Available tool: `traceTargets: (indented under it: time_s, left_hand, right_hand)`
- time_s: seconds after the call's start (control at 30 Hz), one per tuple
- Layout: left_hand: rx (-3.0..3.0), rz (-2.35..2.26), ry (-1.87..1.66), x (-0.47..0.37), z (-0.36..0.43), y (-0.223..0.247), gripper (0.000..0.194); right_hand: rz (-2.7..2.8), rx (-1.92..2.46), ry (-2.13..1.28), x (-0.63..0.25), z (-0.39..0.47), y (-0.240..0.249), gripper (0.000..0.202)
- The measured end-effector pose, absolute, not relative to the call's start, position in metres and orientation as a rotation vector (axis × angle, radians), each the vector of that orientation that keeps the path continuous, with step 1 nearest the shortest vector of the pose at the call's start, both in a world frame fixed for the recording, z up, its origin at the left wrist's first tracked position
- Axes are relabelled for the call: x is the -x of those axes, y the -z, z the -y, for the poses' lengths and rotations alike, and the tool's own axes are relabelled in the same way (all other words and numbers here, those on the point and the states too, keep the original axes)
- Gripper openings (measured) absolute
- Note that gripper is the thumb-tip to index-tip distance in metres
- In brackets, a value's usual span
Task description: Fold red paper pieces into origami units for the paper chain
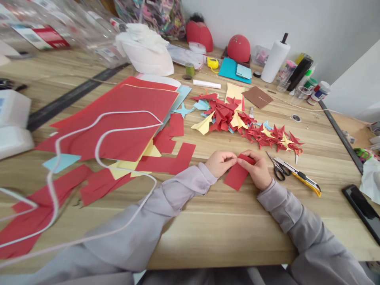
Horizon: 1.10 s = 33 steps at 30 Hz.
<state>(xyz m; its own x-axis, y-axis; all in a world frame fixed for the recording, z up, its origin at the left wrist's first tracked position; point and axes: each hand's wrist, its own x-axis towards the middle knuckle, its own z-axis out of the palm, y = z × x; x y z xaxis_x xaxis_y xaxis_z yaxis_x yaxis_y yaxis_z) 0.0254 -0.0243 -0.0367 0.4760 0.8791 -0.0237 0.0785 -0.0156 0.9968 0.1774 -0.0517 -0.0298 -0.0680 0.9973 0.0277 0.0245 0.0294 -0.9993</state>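
Note:
A small red paper rectangle (236,179) is held just above the table, slanting toward me. My left hand (220,163) pinches its upper left edge between thumb and fingertips. My right hand (257,169) grips the upper right part, thumb on top and fingers behind. Loose red paper rectangles (183,157) lie to the left of my hands. Beyond them is a heap of folded red paper pieces (221,114), mixed with yellow and blue ones. A row of folded paper stars (277,136) spreads to the right of the heap.
Scissors (279,168) and a yellow utility knife (298,176) lie right of my right hand. A phone (362,211) rests at the far right. Large red sheets (124,118) cover the left, with a white cable (102,136) across the view. Bottles (319,93) stand at the back.

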Motion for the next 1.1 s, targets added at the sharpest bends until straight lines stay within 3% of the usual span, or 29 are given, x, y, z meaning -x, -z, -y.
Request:
traceTargets:
  time_s: [0.23,0.43,0.93,1.1]
  left_hand:
    - [-1.564,-0.900,-0.784,-0.026,0.026,0.037,0.022]
    - [-1.635,-0.895,-0.803,-0.025,0.025,0.038,0.021]
    - [-1.754,-0.869,-0.767,-0.024,0.026,0.036,0.015]
    - [-1.665,-0.884,-0.812,-0.024,0.027,0.038,0.015]
  right_hand:
    - [1.046,1.194,-1.260,-0.177,0.050,0.034,0.017]
    - [1.152,1.210,-1.313,-0.178,0.051,0.030,0.020]
    - [0.813,1.183,-1.325,-0.180,0.044,0.029,0.006]
    - [0.778,1.159,-1.370,-0.183,0.043,0.029,0.013]
